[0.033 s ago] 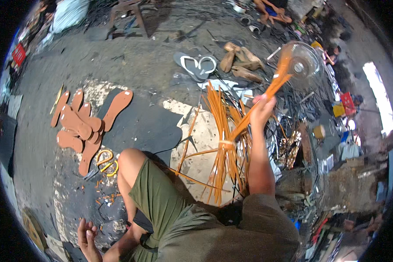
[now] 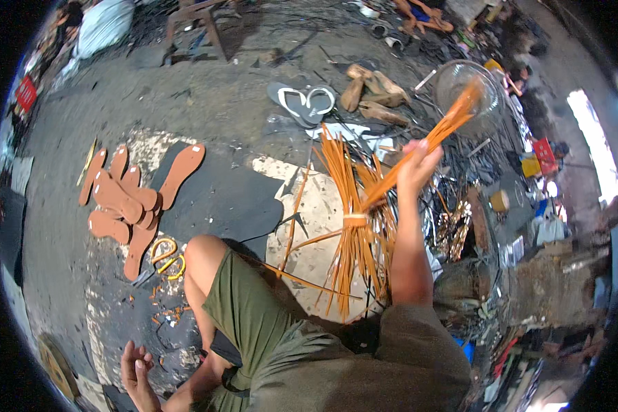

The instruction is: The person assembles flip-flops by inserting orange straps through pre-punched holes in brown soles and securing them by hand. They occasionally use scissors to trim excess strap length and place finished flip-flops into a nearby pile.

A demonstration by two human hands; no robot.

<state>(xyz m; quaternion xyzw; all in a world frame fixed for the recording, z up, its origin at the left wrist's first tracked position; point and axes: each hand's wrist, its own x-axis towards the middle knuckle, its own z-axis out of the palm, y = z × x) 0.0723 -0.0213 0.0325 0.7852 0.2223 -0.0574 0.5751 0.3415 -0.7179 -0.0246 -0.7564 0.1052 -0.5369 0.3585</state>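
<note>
Head view: you are sitting on a rough grey floor (image 2: 206, 103), one bare knee raised at the frame's centre. Your right hand (image 2: 419, 165), right of centre, is closed around a few long, thin orange strips (image 2: 446, 127), lifted so they slant toward the upper right, blurred at their tips. Just below it stands a tied bundle of the same orange strips (image 2: 353, 220), banded at the middle and fanned out at both ends, resting on a pale sheet. Your left hand (image 2: 137, 374), at the lower left, is open and holds nothing, fingers spread above the floor. Left of centre lie flat, brown sole-shaped cutouts (image 2: 127, 202), overlapping. A pair of flip-flops (image 2: 305, 101) lies at upper centre. Metal scrap clutters the right side.
</note>
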